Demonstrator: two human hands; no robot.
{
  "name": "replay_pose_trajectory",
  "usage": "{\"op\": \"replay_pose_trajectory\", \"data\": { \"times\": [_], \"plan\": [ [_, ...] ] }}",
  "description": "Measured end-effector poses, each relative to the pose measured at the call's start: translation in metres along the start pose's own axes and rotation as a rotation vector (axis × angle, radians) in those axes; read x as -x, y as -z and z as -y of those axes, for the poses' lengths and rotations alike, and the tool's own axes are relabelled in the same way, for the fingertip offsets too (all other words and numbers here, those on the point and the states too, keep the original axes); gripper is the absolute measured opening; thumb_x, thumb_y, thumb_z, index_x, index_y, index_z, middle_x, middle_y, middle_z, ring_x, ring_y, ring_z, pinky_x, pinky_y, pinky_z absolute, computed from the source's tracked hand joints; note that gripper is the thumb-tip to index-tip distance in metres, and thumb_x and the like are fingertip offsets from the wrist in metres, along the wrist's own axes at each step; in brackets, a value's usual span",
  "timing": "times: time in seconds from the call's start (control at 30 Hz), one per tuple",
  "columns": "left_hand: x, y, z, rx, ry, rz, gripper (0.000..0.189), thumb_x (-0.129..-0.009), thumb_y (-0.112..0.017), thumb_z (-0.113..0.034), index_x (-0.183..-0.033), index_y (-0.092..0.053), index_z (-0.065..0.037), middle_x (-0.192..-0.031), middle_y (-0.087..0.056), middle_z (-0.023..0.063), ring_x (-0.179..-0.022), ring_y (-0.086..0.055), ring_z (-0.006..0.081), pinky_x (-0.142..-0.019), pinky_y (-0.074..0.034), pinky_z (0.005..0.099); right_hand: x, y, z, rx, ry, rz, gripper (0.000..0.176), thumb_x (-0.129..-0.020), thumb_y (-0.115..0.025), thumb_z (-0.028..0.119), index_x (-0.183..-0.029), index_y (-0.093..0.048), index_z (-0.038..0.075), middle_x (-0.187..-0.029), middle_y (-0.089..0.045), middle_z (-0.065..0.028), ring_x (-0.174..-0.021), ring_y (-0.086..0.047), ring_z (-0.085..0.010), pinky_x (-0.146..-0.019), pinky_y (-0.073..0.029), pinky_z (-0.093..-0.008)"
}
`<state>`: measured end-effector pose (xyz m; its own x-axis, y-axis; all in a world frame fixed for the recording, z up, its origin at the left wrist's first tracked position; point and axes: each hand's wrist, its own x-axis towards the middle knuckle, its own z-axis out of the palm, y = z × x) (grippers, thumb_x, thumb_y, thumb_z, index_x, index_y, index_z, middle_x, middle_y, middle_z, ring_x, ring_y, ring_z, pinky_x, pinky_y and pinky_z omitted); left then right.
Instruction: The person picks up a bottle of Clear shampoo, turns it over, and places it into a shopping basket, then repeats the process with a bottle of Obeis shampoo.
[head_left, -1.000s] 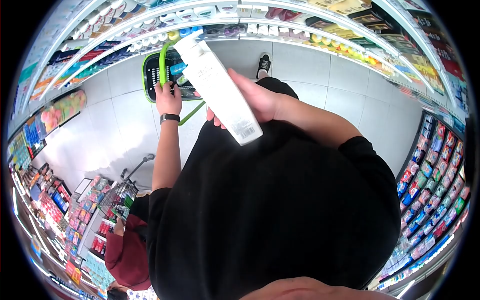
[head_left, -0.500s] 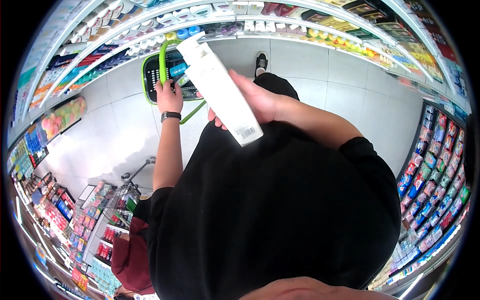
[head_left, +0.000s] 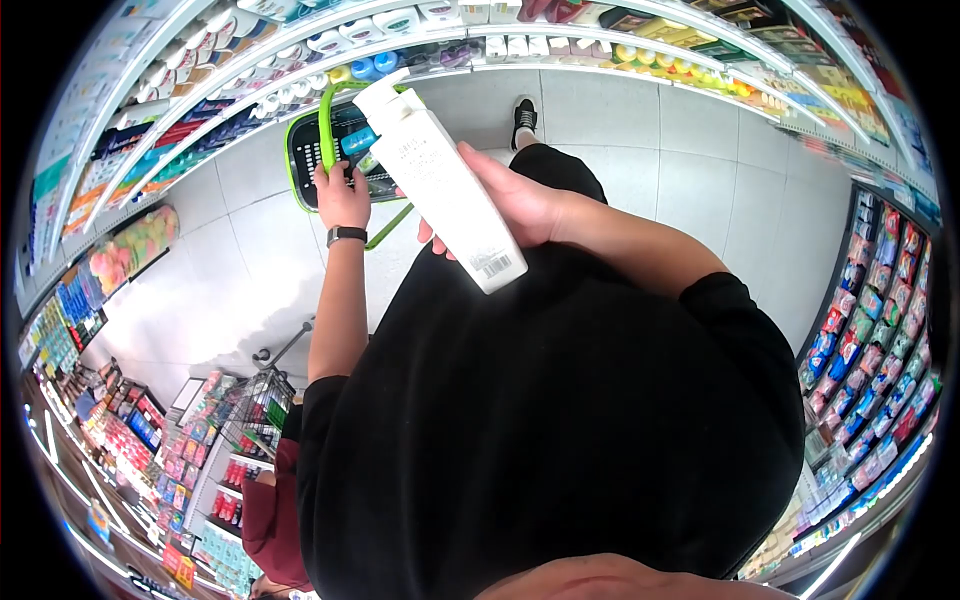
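A white pump bottle (head_left: 445,190) with small print and a barcode near its base lies tilted across my right hand (head_left: 510,200), whose fingers wrap round it from behind. My left hand (head_left: 342,197), with a dark band at the wrist, grips the green handle of a black and green shopping basket (head_left: 300,160). Inside the basket lies a blue item (head_left: 357,141); the bottle's pump top hides part of the basket.
Store shelves (head_left: 560,62) with bottles and boxes curve along the top. A rack of colourful packets (head_left: 865,320) stands at the right. At the lower left are a person in a dark red top (head_left: 272,520), a wire cart (head_left: 255,405) and more displays.
The view has shifted slightly, so the shelves, the cart and the person in dark red appear a little displaced. Both hands keep their holds, with the bottle almost unmoved.
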<state>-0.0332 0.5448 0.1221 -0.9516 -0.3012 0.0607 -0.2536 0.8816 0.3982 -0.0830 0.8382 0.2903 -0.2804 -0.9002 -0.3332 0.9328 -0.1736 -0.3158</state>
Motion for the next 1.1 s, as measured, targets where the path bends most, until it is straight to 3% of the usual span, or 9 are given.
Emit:
{"op": "replay_pose_trajectory", "data": {
  "times": [0.37, 0.43, 0.77, 0.83, 1.1],
  "plan": [
    [-0.006, -0.007, -0.015, 0.003, -0.039, -0.016, 0.019, -0.087, -0.07, -0.019, -0.103, -0.067, -0.008, -0.127, -0.057, 0.0211, -0.079, -0.068, 0.0295, -0.071, -0.057, 0.0411, 0.002, 0.01, 0.005, -0.066, 0.051, 0.005, 0.086, -0.1, -0.019, 0.073, -0.148, -0.042, 0.004, -0.111, -0.067, -0.0167, -0.096, -0.069, -0.0231, -0.084, -0.057, -0.0386],
    [-0.008, -0.006, -0.019, -0.072, -0.129, -0.068, 0.019, -0.087, -0.07, -0.018, -0.103, -0.067, -0.007, -0.127, -0.056, 0.0206, -0.078, -0.068, 0.028, -0.071, -0.057, 0.0405, -0.001, 0.011, 0.003, -0.092, 0.039, -0.015, 0.086, -0.1, -0.019, 0.072, -0.148, -0.042, 0.005, -0.111, -0.067, -0.0173, -0.096, -0.069, -0.0237, -0.084, -0.057, -0.0391],
    [-0.013, -0.007, -0.007, -0.061, -0.118, -0.026, 0.022, -0.088, -0.07, -0.017, -0.107, -0.068, -0.007, -0.128, -0.056, 0.0203, -0.076, -0.068, 0.0244, -0.07, -0.058, 0.0373, -0.004, 0.012, 0.002, -0.157, 0.035, -0.062, 0.083, -0.101, -0.019, 0.071, -0.147, -0.042, 0.006, -0.112, -0.066, -0.0188, -0.096, -0.068, -0.0252, -0.086, -0.056, -0.0398],
    [-0.015, -0.008, 0.0, -0.003, -0.019, 0.028, 0.022, -0.088, -0.07, -0.018, -0.108, -0.068, -0.007, -0.129, -0.056, 0.0205, -0.077, -0.069, 0.0244, -0.071, -0.058, 0.0371, -0.005, 0.016, 0.001, -0.155, 0.043, -0.044, 0.084, -0.101, -0.019, 0.071, -0.147, -0.042, 0.005, -0.111, -0.066, -0.0188, -0.095, -0.068, -0.0248, -0.086, -0.056, -0.0396],
    [-0.011, -0.005, -0.009, -0.098, -0.083, -0.034, 0.022, -0.088, -0.069, -0.018, -0.107, -0.068, -0.007, -0.129, -0.055, 0.0212, -0.076, -0.069, 0.025, -0.071, -0.058, 0.0373, 0.002, 0.015, 0.007, -0.13, 0.051, -0.022, 0.084, -0.1, -0.019, 0.071, -0.147, -0.042, 0.005, -0.111, -0.066, -0.0187, -0.096, -0.069, -0.0238, -0.086, -0.057, -0.039]
  ]
}}
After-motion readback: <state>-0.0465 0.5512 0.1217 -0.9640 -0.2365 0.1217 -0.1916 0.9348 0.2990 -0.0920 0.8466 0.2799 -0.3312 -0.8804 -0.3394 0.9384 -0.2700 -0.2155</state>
